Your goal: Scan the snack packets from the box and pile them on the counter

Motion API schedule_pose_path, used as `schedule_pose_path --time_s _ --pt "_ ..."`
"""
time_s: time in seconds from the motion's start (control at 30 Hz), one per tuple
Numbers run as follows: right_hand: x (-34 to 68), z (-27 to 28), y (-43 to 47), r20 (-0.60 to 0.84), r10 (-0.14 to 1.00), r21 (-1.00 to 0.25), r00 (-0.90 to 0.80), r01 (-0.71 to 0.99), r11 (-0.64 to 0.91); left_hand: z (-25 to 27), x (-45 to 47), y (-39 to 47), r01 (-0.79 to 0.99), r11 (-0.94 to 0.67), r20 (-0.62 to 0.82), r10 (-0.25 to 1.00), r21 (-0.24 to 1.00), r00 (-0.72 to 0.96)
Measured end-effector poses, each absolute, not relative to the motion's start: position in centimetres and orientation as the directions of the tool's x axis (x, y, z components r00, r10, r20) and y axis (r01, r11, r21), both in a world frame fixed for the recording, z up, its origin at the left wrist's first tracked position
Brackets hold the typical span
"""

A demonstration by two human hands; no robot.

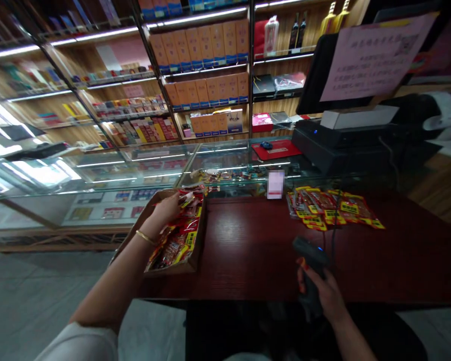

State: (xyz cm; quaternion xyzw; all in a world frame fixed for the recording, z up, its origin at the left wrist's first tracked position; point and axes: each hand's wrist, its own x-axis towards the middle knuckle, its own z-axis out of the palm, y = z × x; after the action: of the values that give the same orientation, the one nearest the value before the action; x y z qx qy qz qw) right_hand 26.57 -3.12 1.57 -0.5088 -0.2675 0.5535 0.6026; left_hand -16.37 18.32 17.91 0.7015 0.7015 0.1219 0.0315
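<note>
My left hand (168,209), with a gold bangle at the wrist, reaches into the far end of an open cardboard box (201,253). Its fingers are curled on a snack packet (187,201), and the fingertips are partly hidden. More red and yellow snack packets (176,246) fill the box. In my right hand (328,293) is a dark handheld barcode scanner (311,253) with a small blue light, its front end pointing away from me over the counter. Beyond it, to the right, lies a spread pile of similar yellow-edged packets (332,208).
The dark red wooden counter (240,250) meets a glass display case (225,155). At the back right stand a monitor (319,70) with a pink paper notice and a black cash drawer (330,145). A small upright card (275,184) stands near the glass. A cable (336,220) crosses the packets.
</note>
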Motion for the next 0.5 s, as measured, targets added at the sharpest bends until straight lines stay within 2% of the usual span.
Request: schedule_pose_path --time_s 0.1,0.23,0.5 --pt "26.3 2.1 -3.2 -0.219 0.943 -0.916 0.25 -0.385 -0.111 17.2 -17.1 18.7 0.995 0.011 0.074 0.997 0.104 -0.019" --pt "26.1 2.3 -3.4 -0.2 0.948 -0.921 0.249 -0.377 -0.095 17.0 -16.8 18.0 0.999 0.045 0.091 0.995 0.019 -0.046" --pt "26.0 2.0 -3.3 -0.15 0.954 -0.929 0.261 -0.367 -0.046 18.2 -15.8 16.2 0.995 0.092 0.189 0.977 0.033 -0.096"
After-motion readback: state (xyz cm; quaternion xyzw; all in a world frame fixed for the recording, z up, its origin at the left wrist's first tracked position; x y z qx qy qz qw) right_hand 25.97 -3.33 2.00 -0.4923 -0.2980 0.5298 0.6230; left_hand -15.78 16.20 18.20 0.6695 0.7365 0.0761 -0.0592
